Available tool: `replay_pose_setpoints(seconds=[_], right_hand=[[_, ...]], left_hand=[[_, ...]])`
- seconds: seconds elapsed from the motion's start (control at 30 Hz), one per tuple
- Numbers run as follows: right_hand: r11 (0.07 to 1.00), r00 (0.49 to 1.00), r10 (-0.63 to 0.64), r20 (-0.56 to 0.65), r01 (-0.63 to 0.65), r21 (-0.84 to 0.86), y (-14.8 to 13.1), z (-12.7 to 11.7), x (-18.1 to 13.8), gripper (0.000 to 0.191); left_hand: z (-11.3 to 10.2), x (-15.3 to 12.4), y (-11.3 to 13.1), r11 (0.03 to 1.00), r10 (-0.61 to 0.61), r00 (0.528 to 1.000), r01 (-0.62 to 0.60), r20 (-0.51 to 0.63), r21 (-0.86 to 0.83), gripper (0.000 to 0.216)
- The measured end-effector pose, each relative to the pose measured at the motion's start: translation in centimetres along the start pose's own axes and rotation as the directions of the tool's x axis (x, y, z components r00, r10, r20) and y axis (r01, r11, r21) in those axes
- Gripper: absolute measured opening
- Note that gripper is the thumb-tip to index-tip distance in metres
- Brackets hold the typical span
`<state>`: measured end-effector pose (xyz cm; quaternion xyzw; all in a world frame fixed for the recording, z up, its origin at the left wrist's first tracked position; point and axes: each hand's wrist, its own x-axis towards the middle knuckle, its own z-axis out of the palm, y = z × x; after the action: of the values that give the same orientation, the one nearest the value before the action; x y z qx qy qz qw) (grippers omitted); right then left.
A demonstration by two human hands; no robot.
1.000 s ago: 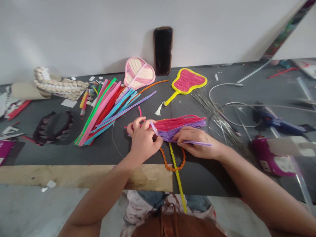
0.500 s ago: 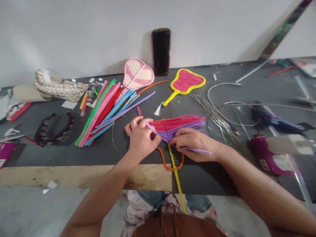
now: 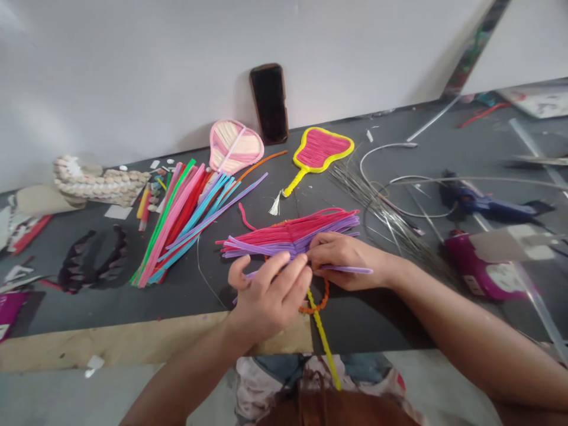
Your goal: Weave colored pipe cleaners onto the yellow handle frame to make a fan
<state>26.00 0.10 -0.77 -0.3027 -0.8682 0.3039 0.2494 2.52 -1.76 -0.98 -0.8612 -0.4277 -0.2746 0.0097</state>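
Red and purple pipe cleaners lie bundled side by side in a shallow V, bent at a middle seam. My right hand pinches a loose purple pipe cleaner at this seam, its tail sticking out to the right beneath the fingers. My left hand meets it from the left, fingertips closed at the same purple strand and one outer finger lifted away; the exact grip is partly hidden. Below the hands, a twisted yellow stem runs toward my lap, crossed by a twisted orange loop.
Loose coloured pipe cleaners lie at left beside a dark hair clip. Behind are a pink fan shape, a yellow-edged fan and a phone against the wall. Wires and a blue glue gun lie right.
My left hand has come down and right, from holding up a purple end to the seam beside my right hand. The right hand stays at the seam. The view has shifted slightly.
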Motion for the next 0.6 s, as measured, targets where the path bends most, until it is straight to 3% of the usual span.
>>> replay_pose_setpoints(seconds=[0.17,0.37,0.6], right_hand=[[0.997,0.995,0.074,-0.071,-0.072,0.021,0.4,0.1,-0.1,0.012],[0.992,0.967,0.056,-0.25,-0.082,-0.095,0.8,1.5,0.1,0.01],[0.942,0.968,0.093,-0.232,-0.161,-0.294,0.7,2.6,0.9,0.006]], left_hand=[[0.9,2.5,-0.7,0.992,0.106,0.993,-0.109,0.057,0.056,0.008],[1.0,2.9,-0.8,0.98,0.155,0.982,-0.167,0.104,0.112,0.008],[1.0,3.2,-0.6,0.982,0.144,0.979,-0.159,0.147,0.098,0.015]])
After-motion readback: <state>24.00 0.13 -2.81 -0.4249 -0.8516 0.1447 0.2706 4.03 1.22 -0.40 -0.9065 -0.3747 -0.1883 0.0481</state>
